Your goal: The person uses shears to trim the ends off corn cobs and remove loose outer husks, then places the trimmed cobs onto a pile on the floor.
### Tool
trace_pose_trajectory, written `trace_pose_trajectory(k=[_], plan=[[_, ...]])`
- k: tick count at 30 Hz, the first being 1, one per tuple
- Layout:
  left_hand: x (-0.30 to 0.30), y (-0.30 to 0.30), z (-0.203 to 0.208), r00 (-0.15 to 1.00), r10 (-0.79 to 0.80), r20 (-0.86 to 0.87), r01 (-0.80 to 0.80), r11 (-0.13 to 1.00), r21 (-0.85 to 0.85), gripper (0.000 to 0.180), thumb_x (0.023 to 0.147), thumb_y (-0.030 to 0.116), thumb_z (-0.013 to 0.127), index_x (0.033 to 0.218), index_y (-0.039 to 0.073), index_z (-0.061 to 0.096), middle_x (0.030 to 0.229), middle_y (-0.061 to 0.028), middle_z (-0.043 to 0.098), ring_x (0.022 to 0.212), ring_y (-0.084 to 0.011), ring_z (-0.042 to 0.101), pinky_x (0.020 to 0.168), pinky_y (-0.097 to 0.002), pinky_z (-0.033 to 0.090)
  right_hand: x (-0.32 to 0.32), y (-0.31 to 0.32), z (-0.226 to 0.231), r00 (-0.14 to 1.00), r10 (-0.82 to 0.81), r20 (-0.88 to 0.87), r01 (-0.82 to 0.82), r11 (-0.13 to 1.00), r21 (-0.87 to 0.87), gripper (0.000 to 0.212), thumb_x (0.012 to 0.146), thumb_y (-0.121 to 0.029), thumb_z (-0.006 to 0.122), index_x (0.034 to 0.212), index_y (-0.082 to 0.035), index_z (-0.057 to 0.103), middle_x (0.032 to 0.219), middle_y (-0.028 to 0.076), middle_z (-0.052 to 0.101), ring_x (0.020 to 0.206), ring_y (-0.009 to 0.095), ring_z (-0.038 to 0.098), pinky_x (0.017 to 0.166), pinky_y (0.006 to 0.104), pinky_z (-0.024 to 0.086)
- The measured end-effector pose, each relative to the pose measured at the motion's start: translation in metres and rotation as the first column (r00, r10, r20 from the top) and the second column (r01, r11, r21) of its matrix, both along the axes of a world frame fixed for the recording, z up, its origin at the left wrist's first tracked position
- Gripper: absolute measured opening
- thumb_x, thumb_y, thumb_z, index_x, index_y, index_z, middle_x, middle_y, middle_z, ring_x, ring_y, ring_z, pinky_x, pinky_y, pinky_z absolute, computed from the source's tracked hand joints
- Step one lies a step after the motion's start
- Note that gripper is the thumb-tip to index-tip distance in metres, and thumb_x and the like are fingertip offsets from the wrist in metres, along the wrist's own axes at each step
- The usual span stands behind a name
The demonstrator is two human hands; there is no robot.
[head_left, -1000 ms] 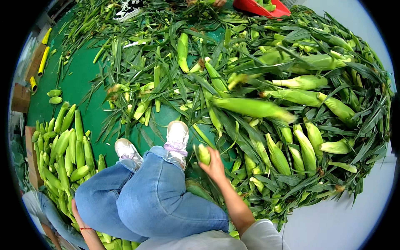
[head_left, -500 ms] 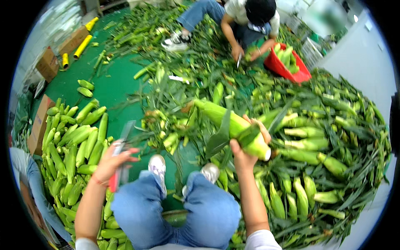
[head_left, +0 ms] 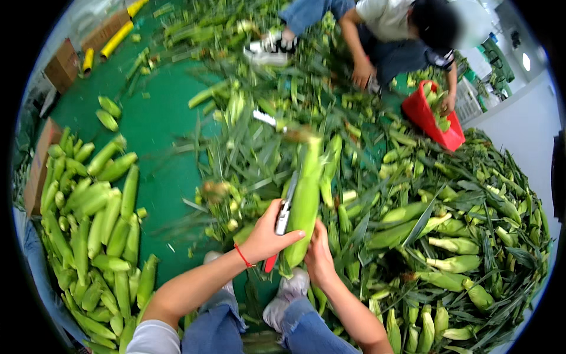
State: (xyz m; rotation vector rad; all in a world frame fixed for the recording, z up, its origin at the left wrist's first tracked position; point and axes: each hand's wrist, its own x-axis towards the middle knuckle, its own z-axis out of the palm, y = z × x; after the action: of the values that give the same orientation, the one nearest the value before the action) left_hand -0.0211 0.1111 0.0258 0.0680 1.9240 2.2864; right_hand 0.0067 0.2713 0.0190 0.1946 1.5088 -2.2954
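A green ear of corn (head_left: 305,206) in its husk stands nearly upright before me, its blurred brown silk end pointing away. My right hand (head_left: 319,255) is closed round its lower right side. In my left hand (head_left: 266,231) is a knife (head_left: 284,217) with a silver blade and a red handle end. The knife lies along the left side of the ear, and my left thumb rests across the husk. Whether the blade touches the husk I cannot tell. Trimmed leaves (head_left: 253,147) cover the floor beyond my hands.
A heap of trimmed corn ears (head_left: 100,218) lies on the left. Leafier corn (head_left: 448,245) is piled at the right. Another person (head_left: 389,35) crouches at the far right, one hand at a red container (head_left: 425,115). Cardboard boxes (head_left: 62,66) stand at the far left of the green floor (head_left: 156,118).
Both hands have come together at the middle. The ear has swung from slanting left to nearly upright, and the knife has moved right against it. The other person's hand has reached the red container.
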Motion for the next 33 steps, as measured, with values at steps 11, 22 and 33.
trace_pose_trajectory(k=[11, 22, 33], plan=[[0.031, -0.061, -0.015, 0.897, -0.425, 0.121, 0.434, 0.797, -0.420, 0.089, 0.063, 0.015, 0.063, 0.136, -0.005, 0.016, 0.124, -0.0233, 0.035, 0.117, -0.0347, 0.038, 0.100, -0.0364, 0.030, 0.001, 0.032, 0.016, 0.867, 0.455, -0.205, 0.123, 0.204, 0.971, 0.069, 0.066, -0.039, 0.075, 0.121, -0.009, 0.048, 0.105, 0.013, 0.059, 0.094, 0.031, 0.060, 0.078, 0.0380, 0.049], [0.044, -0.054, -0.031, 0.965, -0.221, 0.139, 0.257, 0.894, -0.367, 0.057, 0.067, 0.011, 0.060, 0.120, 0.000, 0.042, 0.086, -0.0120, 0.059, 0.075, -0.0235, 0.059, 0.065, -0.0341, 0.048, 0.000, 0.019, 0.024, 0.677, 0.717, -0.170, 0.407, -0.171, 0.897, 0.066, 0.054, -0.022, 0.079, 0.114, -0.015, 0.055, 0.097, 0.005, 0.055, 0.081, 0.022, 0.056, 0.068, 0.0339, 0.046], [0.045, -0.063, -0.051, 0.907, -0.368, 0.205, 0.397, 0.909, -0.126, 0.076, 0.067, 0.008, 0.059, 0.134, 0.003, 0.025, 0.104, -0.0072, 0.048, 0.097, -0.0158, 0.050, 0.082, -0.0292, 0.042, -0.012, 0.024, 0.007, 0.974, 0.135, 0.184, -0.165, 0.974, 0.157, 0.065, 0.076, -0.036, 0.062, 0.127, -0.004, 0.036, 0.107, 0.015, 0.054, 0.090, 0.025, 0.058, 0.077, 0.0370, 0.050]])
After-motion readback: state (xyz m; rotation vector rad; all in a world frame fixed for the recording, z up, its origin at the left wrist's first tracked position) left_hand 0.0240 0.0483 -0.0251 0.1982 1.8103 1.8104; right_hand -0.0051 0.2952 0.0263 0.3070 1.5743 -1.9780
